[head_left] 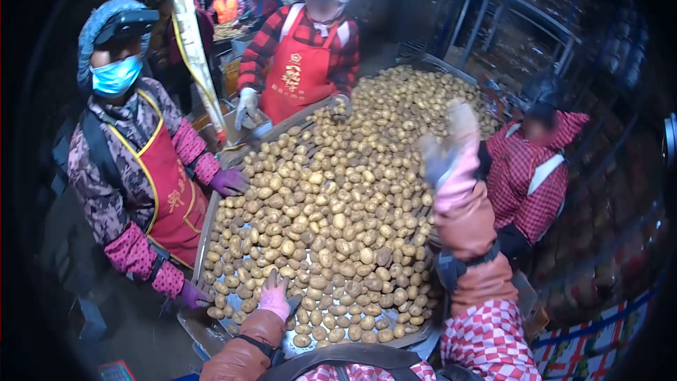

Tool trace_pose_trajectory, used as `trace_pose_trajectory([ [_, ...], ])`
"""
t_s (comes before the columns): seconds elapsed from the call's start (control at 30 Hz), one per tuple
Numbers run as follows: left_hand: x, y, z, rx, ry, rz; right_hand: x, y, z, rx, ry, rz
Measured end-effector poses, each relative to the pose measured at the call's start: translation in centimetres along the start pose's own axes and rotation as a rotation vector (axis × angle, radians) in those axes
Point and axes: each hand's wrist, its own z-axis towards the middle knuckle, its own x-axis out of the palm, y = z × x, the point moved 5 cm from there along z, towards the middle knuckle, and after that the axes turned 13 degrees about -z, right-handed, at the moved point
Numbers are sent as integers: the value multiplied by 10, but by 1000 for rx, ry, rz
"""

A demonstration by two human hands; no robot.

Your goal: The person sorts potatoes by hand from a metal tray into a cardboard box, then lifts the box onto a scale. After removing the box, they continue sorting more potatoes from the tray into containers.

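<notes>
Potatoes (338,219) lie heaped over a wide metal sorting table (206,240). My left hand (276,296), in a pink and grey glove, rests among the potatoes near the table's front edge, its fingers spread and nothing gripped in them. Raised over the right side of the heap is my right hand (451,141), gloved in pink and grey and blurred by motion. Its fingers point away from me; whether it holds something is not clear. Bare metal shows between the potatoes beside my left hand.
A person in a blue mask (159,148) stands at the left, purple gloves on the table's edge. Another in a red apron (300,70) works at the far side. A third in a checked jacket (529,176) is close to my right arm. Metal railings (522,10) stand behind.
</notes>
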Motion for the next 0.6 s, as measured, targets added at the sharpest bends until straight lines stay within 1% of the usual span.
trace_pose_trajectory([
  [0.07,-6,-10,1,-62,20,-40,-4,53,-17,-550,211,-950],
  [0.13,-1,-10,-4,-28,-10,-31,-17,25,-28,-222,-19,-817],
  [0.17,-1,-16,-11,4,-50,1,-12,17,-50,-164,71,-902],
  [0.23,-6,-29,-23,76,-130,64,15,3,-122,-278,527,-864],
  [0.27,-8,-26,-26,59,-136,60,27,-5,-162,-312,755,-808],
  [0.3,-10,-21,-26,30,-117,-44,31,-26,-219,-222,796,-813],
  [0.33,-13,-15,-27,1,-96,-147,32,-46,-269,63,943,-744],
  [0.37,-14,-11,-30,-22,-63,-149,30,-53,-313,343,1151,-722],
  [0.4,-14,-9,-35,15,-79,-112,30,-46,-350,269,1221,-779],
  [0.43,-17,-9,-37,-7,-94,-118,33,-43,-383,328,1337,-657],
  [0.47,-18,-11,-42,-31,-104,-123,31,-1,-386,149,1397,-768],
  [0.5,-20,-11,-47,-48,-114,-123,30,18,-399,55,1461,-851],
  [0.53,-19,-12,-51,-82,-72,-113,27,28,-412,-42,1518,-935],
  [0.57,-16,-12,-55,-113,-28,-102,26,25,-421,-54,1524,-924],
  [0.6,-15,-13,-59,-124,-35,-102,28,18,-427,-54,1517,-881],
])
